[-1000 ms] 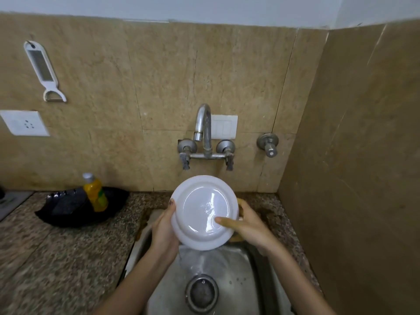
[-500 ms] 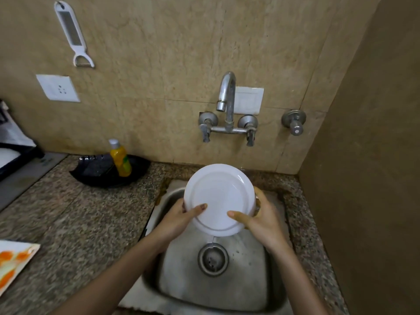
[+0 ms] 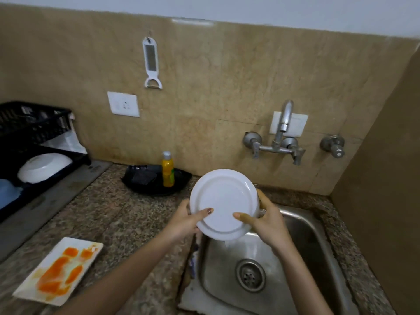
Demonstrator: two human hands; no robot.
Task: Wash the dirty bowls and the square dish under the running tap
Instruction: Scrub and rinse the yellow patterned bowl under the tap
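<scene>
Both hands hold a white bowl (image 3: pixel 223 202) with its underside toward me, above the left rim of the steel sink (image 3: pixel 300 228). My left hand (image 3: pixel 185 220) grips its left edge, thumb on the base. My right hand (image 3: pixel 267 220) grips the right edge, with something yellowish tucked behind it. The tap (image 3: pixel 283 126) is on the wall to the right of the bowl; no water stream is visible. A white square dish (image 3: pixel 58 270) smeared with orange sauce lies on the counter at lower left. Another white bowl (image 3: pixel 44 167) rests upside down in the black rack (image 3: pixel 34 123).
A yellow soap bottle (image 3: pixel 168 170) stands on a black tray (image 3: pixel 156 180) against the wall. A peeler (image 3: pixel 151 62) and a socket (image 3: pixel 123 103) are on the wall. A brown side wall (image 3: pixel 386 178) closes in the right. The granite counter (image 3: pixel 118 214) runs left of the sink.
The view has swung left, bringing the rack and the square dish into sight. The bowl moved left from under the tap to the sink's left rim, still in both hands.
</scene>
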